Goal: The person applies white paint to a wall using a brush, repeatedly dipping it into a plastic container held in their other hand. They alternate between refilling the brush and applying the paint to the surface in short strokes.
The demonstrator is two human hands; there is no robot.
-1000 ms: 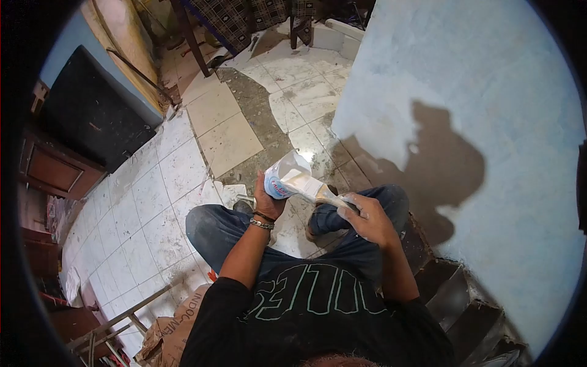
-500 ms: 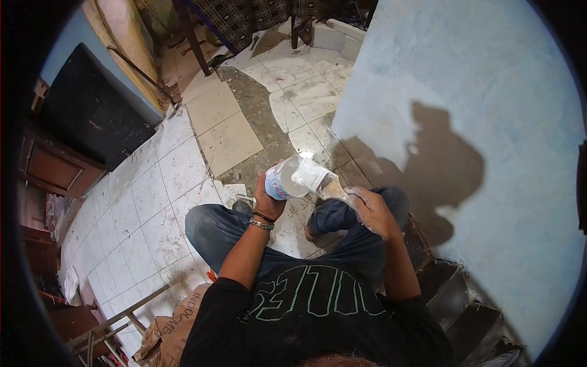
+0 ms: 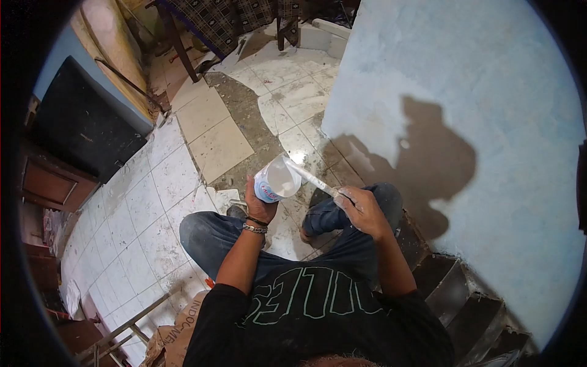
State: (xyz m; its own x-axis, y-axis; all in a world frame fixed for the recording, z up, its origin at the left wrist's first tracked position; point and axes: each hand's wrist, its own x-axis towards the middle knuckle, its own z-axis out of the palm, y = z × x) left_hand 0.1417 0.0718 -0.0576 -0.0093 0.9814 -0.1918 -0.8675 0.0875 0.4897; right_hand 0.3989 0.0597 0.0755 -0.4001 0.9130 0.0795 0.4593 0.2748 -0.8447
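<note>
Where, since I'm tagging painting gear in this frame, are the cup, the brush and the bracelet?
cup [image 3: 268,188], head view, on its printed side wall.
brush [image 3: 313,180], head view, on its white-coated middle outside the cup.
bracelet [image 3: 255,228], head view, on the metal links across the wrist.

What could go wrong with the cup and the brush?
1. The left hand holds the cup tilted above the jeans; whatever is inside might slop onto them or the floor.
2. The right hand has the brush at the cup's mouth; drips could fall when it lifts out.
3. Both hands are full beside the steps, so catching a slip may be hard.
</note>
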